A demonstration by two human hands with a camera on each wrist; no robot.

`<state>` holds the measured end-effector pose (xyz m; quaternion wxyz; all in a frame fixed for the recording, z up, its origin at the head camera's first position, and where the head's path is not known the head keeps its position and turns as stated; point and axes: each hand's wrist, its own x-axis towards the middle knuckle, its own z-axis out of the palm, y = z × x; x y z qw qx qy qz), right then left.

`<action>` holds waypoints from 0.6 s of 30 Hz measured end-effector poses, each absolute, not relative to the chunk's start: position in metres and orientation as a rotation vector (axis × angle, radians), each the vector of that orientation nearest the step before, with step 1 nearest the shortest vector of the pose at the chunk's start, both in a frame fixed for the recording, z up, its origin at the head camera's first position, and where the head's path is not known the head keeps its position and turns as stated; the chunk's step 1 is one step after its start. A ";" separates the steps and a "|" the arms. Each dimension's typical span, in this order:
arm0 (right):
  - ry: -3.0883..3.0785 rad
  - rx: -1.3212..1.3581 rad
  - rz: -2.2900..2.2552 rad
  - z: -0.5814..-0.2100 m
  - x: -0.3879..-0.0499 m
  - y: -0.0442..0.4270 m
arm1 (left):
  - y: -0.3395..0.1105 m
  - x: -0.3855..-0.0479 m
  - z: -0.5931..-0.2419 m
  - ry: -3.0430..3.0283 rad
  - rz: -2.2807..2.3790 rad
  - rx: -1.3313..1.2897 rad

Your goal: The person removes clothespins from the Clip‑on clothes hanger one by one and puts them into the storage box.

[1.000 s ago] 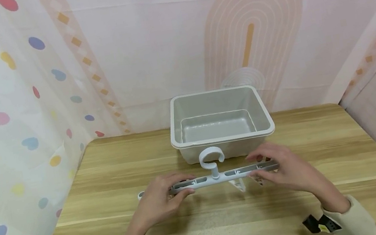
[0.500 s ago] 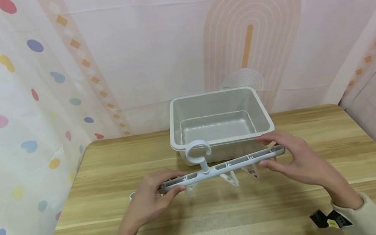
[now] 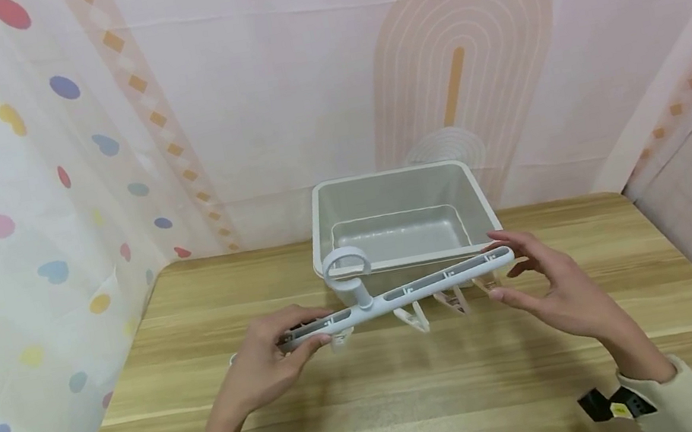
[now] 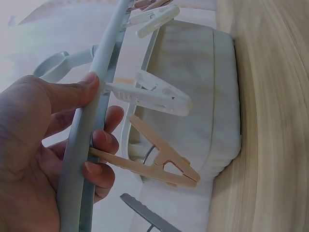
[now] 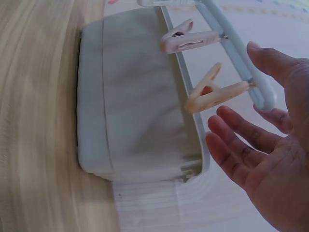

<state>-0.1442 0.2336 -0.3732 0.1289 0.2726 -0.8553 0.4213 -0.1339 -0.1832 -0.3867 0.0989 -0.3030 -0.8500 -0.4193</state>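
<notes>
A pale blue-grey clip hanger (image 3: 389, 303) is held in the air over the table, its hook (image 3: 330, 265) pointing up. My left hand (image 3: 267, 361) grips its left part, thumb on the near side and fingers curled behind, as the left wrist view shows. Clothespins hang below the bar: a white clothespin (image 4: 159, 99), a tan clothespin (image 4: 169, 169) and a grey clothespin (image 4: 149, 212) near the left hand. Beside the right end, my right hand (image 3: 565, 297) has its fingers spread. A pinkish clothespin (image 5: 190, 42) and a peach clothespin (image 5: 219, 96) hang close to it.
Behind the hanger stands a light grey plastic bin (image 3: 409, 261) at the table's back edge. The wooden table (image 3: 395, 416) reaches toward me. Patterned curtains (image 3: 271, 105) hang behind it and on the left.
The hanger's right end has swung up and away, tilting the bar, and its hook has moved left. My right hand has loosened from the bar and shifted right; the left hand has moved slightly left.
</notes>
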 end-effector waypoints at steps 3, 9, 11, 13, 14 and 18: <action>-2.487 0.761 1.301 -0.377 -0.145 0.235 | -0.184 -0.134 -0.386 -2.518 -1.257 -0.877; -2.452 0.749 1.506 -0.384 -0.148 0.232 | -0.184 -0.135 -0.386 -2.496 -1.271 -0.864; -2.447 0.736 1.548 -0.386 -0.149 0.231 | -0.184 -0.135 -0.386 -2.489 -1.283 -0.859; -2.453 0.724 1.563 -0.387 -0.149 0.230 | -0.184 -0.136 -0.386 -2.482 -1.294 -0.856; -2.455 0.721 1.565 -0.388 -0.149 0.229 | -0.184 -0.136 -0.387 -2.478 -1.300 -0.857; -2.460 0.719 1.554 -0.391 -0.149 0.225 | -0.184 -0.137 -0.387 -2.455 -1.315 -0.873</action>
